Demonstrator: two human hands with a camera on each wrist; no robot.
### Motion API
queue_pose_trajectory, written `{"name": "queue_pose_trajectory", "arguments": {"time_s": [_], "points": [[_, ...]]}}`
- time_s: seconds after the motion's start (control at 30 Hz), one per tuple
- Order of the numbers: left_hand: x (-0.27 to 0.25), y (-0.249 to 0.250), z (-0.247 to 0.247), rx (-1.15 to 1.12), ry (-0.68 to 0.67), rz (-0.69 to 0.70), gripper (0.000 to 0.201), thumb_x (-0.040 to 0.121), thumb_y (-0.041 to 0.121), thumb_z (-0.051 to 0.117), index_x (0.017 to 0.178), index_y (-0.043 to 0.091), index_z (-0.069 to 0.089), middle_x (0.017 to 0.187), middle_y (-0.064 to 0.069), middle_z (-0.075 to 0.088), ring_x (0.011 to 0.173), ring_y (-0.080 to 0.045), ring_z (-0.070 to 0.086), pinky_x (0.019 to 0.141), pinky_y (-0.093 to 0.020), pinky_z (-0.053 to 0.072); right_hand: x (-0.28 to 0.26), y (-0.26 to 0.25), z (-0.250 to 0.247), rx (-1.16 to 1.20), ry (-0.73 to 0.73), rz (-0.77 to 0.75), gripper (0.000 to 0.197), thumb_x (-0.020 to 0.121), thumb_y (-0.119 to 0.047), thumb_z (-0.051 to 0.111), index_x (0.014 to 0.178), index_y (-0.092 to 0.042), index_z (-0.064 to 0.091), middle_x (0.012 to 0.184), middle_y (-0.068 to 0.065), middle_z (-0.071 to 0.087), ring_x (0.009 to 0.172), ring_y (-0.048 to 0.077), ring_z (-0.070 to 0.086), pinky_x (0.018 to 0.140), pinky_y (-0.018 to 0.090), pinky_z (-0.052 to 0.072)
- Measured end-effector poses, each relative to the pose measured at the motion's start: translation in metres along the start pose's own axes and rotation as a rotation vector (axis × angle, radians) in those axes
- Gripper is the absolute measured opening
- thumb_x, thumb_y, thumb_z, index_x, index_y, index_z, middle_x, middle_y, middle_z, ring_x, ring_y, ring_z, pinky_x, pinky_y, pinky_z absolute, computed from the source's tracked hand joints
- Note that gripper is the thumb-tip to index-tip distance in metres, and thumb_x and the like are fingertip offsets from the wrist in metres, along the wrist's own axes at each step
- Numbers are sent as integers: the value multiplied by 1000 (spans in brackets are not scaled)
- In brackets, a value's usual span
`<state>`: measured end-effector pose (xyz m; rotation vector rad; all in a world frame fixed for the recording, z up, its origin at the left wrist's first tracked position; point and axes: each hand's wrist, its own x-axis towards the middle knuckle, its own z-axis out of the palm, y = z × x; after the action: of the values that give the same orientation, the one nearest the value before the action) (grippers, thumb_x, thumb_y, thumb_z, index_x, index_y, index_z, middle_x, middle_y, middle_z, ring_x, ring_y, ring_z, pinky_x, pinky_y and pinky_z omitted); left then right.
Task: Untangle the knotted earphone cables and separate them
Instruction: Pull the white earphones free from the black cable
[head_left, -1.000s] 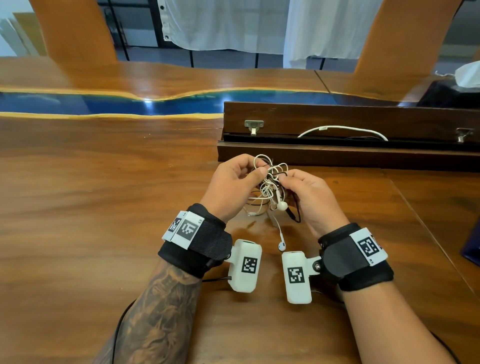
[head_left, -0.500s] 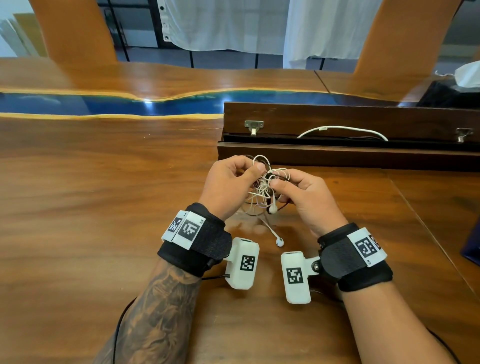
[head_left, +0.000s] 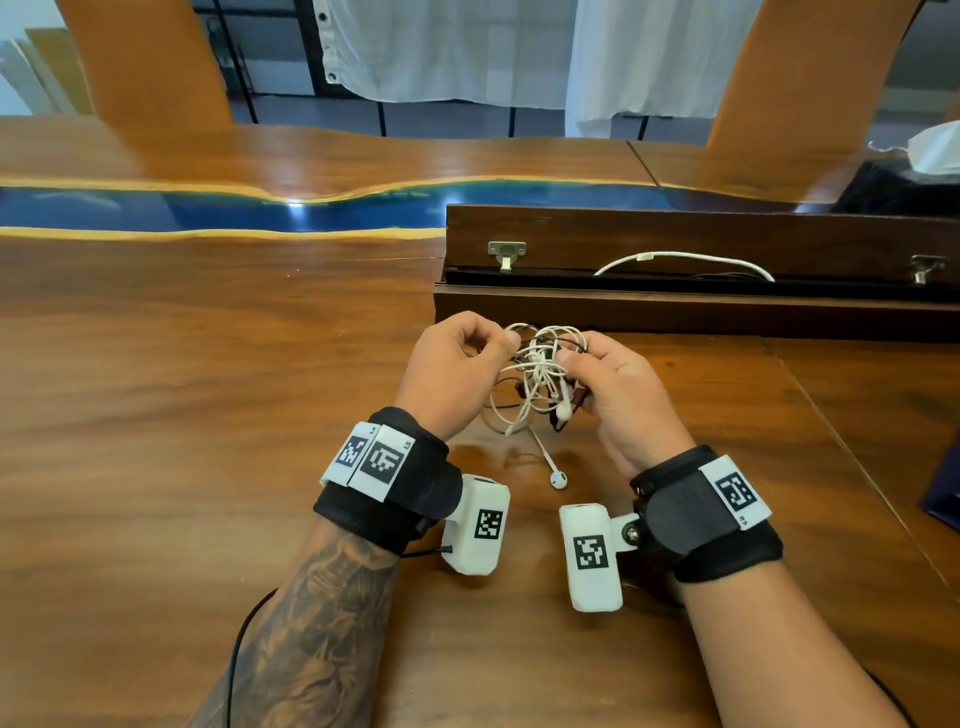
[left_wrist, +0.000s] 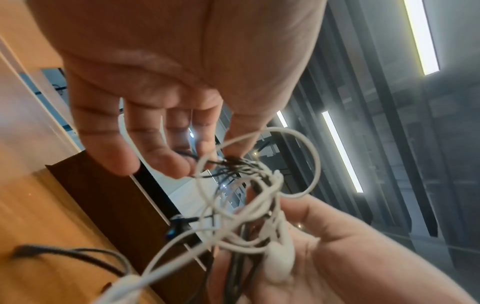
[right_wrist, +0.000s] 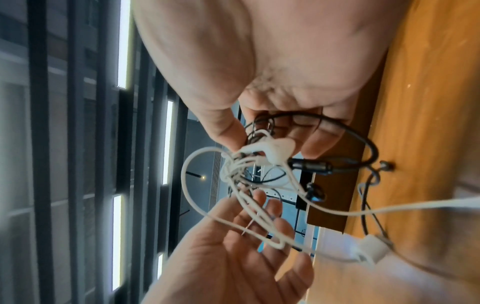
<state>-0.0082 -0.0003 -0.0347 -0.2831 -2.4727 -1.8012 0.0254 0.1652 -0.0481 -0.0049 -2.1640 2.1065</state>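
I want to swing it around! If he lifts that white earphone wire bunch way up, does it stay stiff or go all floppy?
Probably floppy: the white earphone cable sags in loose loops between both hands. One earbud dangles below, so it would likely swing. It looks light, pinched only by fingertips.

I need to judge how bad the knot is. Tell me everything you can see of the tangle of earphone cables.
The tangle of earphone cables is a loose ball of thin white cable wound through thinner black cable, held up between both hands above the wooden table. The left hand pinches strands at its upper left; the right hand grips its right side, a white earbud against its fingers. A second white earbud hangs below on a free strand, near the table. Open white loops stick out on top.
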Motion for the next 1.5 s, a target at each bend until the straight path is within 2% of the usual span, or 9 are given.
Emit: {"name": "queue_pose_trajectory", "arguments": {"time_s": [0.13,0.3,0.43,0.57,0.73,0.83,0.93,1.2,1.5], "points": [[-1,-1,2,54,87,97,30,88,22,74,111,24,56,107,5,56,80,-8,51,74,-22,49,0,-1,1,-39,41,17,20,103,-11,50,100,-13,69,83,-1,70,71,4,63,64,19,50],[-4,6,1,134,35,322,22,90,10,69,98,30,67,99,14,61,88,3,51,76,-10,39,0,0,-1,-186,49,-25,13,101,-13,56,98,-13,69,85,0,73,70,2,65,63,17,51],[-4,3,3,178,-85,231,20,91,10,69,92,30,71,88,12,64,73,-5,49,72,-14,43,-1,0,-1,-146,71,-66,8,98,-12,62,96,-15,69,78,10,69,67,17,58,61,25,50],[-4,4,0,126,-91,217,17,89,8,71,98,22,72,88,4,67,73,-21,54,70,-23,51,-3,-2,0,-74,79,-107,16,97,-5,63,108,-17,67,87,-4,74,74,13,65,64,18,54],[-4,4,1,113,-98,204,19,88,4,71,96,22,70,84,5,65,68,-9,52,66,-17,49,-4,-2,3,-179,42,-140,29,98,3,56,108,-23,66,101,-3,70,85,1,66,72,18,54],[-5,4,4,127,-106,193,19,88,4,72,93,22,66,81,8,63,66,-5,52,65,-15,50,-5,-5,4,-66,34,-77,25,101,-1,51,108,-16,69,96,-2,71,77,0,66,66,16,52],[-6,4,5,149,-121,200,12,87,9,75,90,19,68,81,4,66,69,-12,60,67,-24,56,-7,-7,4,-106,42,-145,11,99,-18,62,105,-17,71,93,-5,72,83,0,67,69,15,52],[-4,-1,6,139,-99,107,14,89,11,73,83,23,67,80,0,70,75,-23,68,74,-46,60,-4,-5,-5,-162,14,-157,26,93,2,65,105,-20,71,93,-8,74,85,0,70,72,15,53],[-7,2,11,145,-79,108,13,91,17,72,83,25,65,81,2,70,76,-19,69,73,-43,60,-3,-2,-4,-214,47,-152,10,93,-18,72,102,-20,71,93,-5,74,85,4,69,73,16,54]]}}
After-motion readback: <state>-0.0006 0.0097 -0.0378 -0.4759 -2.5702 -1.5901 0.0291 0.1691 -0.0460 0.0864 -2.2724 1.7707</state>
